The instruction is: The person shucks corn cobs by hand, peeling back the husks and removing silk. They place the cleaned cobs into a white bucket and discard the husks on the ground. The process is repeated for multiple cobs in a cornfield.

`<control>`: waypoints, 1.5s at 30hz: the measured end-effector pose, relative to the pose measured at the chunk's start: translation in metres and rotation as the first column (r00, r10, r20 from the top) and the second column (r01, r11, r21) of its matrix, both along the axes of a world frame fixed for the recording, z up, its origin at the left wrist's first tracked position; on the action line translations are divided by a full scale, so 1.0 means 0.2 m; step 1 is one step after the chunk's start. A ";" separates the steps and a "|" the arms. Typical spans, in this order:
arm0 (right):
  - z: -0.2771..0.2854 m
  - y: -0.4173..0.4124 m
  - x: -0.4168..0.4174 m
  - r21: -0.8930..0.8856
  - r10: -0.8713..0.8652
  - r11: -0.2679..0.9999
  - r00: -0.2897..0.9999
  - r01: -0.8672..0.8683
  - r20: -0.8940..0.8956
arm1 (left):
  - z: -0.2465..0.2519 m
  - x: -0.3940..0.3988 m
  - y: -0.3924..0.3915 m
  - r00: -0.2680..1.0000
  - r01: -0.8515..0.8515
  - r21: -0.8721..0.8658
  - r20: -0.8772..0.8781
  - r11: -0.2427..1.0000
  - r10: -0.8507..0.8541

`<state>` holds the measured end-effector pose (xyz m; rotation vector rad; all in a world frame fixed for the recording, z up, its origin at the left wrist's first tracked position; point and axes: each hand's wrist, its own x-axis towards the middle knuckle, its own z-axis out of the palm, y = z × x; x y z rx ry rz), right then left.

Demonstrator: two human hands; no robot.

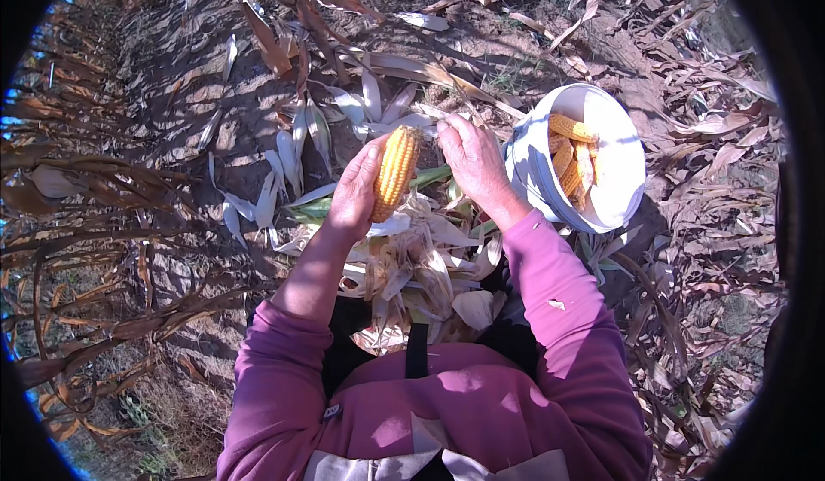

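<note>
A husked ear of yellow corn stands nearly upright in my left hand, its rows of kernels facing me. Wisps of silk cling around its top end. Just right of the ear, with a small gap between them, is my right hand; its fingers are curled, and whether they pinch anything is too small to tell. Close by my right wrist, a white plastic bucket leans with its mouth towards me. Several husked corn ears lie inside it.
Below my hands, a heap of stripped corn husks covers the ground and my lap. Loose pale husks lie scattered ahead on the bare soil. Dry standing corn stalks line the left, and fallen dry leaves cover the right.
</note>
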<state>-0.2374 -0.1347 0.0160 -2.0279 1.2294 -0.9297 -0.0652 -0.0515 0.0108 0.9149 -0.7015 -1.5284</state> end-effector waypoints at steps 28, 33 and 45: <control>0.03 0.05 0.05 -0.054 0.138 0.990 0.978 -0.131 0.154 | -0.03 0.08 -0.02 0.868 0.276 0.021 -0.435 0.961 -0.240; 0.02 0.02 0.02 0.380 0.179 0.869 0.917 -0.317 0.356 | -0.02 0.07 -0.01 0.902 0.135 0.071 -0.421 0.988 -0.093; 0.12 0.08 -0.05 0.522 -0.257 0.762 0.560 -0.384 0.787 | 0.04 -0.10 0.01 0.923 -0.047 -0.004 0.383 0.999 0.045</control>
